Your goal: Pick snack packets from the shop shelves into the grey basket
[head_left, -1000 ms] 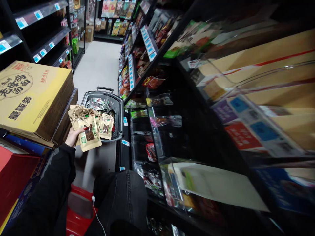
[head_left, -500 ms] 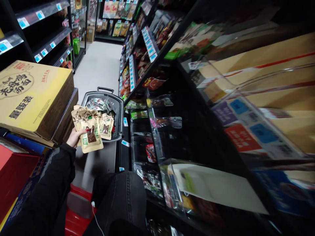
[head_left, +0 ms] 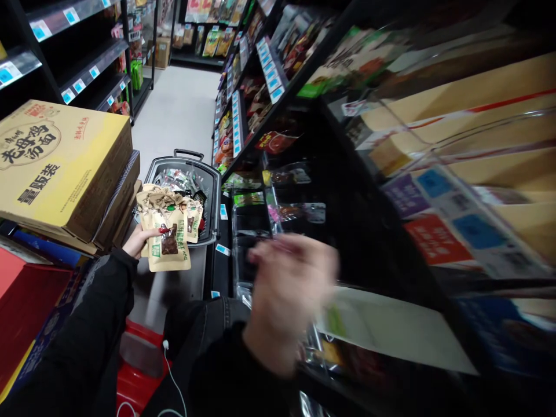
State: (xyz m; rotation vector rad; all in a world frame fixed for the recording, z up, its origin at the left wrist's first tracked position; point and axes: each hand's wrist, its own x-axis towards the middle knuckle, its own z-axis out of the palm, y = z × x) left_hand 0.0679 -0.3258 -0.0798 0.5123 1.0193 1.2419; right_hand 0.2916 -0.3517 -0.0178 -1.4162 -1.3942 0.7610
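My left hand is closed on a bunch of beige snack pouches, thumb with a red nail pressed on the front one. Each pouch has a window showing dark brown pieces. The bunch hangs over the near left part of a grey plastic shopping basket, which holds many small clear packets. Another beige pouch shows just behind the bunch, at its right. My right hand is smeared by motion in front of the right shelf's lower bins. Its fingers are too blurred to read.
Stacked cartons stand at left, a yellow one on top. At right, black shelving carries packaged snacks, clear dividers and price tags. A red stool and white earphone cord are below me. The aisle floor runs ahead.
My right hand has come into view from below, in front of the right shelf. My left hand with the pouches has shifted slightly right. The view has tilted a little.
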